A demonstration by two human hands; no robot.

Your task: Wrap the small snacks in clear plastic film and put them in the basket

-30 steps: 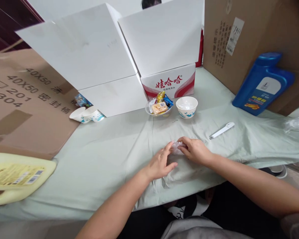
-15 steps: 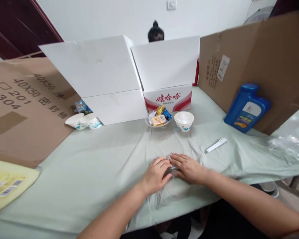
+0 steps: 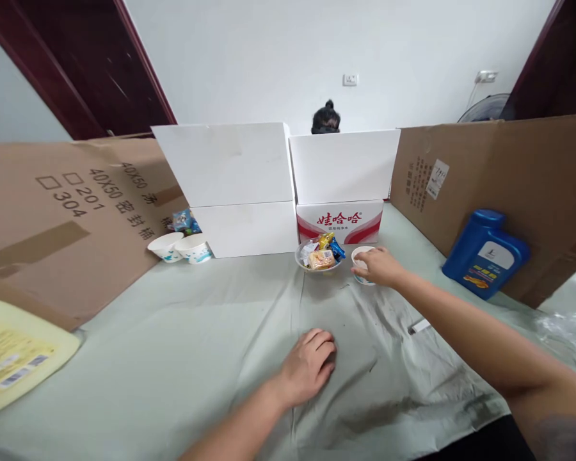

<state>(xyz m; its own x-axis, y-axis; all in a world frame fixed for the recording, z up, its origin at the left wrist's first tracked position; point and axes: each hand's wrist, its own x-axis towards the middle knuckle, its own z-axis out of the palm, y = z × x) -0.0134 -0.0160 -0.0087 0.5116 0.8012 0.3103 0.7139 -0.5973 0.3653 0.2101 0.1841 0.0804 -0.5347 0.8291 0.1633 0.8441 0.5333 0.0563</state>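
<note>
My right hand (image 3: pixel 378 266) reaches out over a small white paper bowl (image 3: pixel 358 251) with blue print, its fingers bunched together above the rim; what they hold, if anything, is hidden. Just left of that bowl stands a clear bowl of wrapped snacks (image 3: pixel 319 258). My left hand (image 3: pixel 311 363) rests on the pale green cloth (image 3: pixel 196 346) near the front, with its fingers curled down and nothing visible in them.
A white tool (image 3: pixel 418 326) lies half hidden under my right forearm. A blue bottle (image 3: pixel 484 253) leans on cardboard (image 3: pixel 509 173) at the right. White boxes (image 3: pixel 240 186) stand behind, two paper bowls (image 3: pixel 180 247) to the left, a yellow jug (image 3: pixel 14 352) at the front left. A person's head (image 3: pixel 325 118) shows behind the boxes.
My hands were together on a clear wrapper near the front. My right hand has moved away to the paper bowl, my left stays on the cloth, and the view has tilted upward.
</note>
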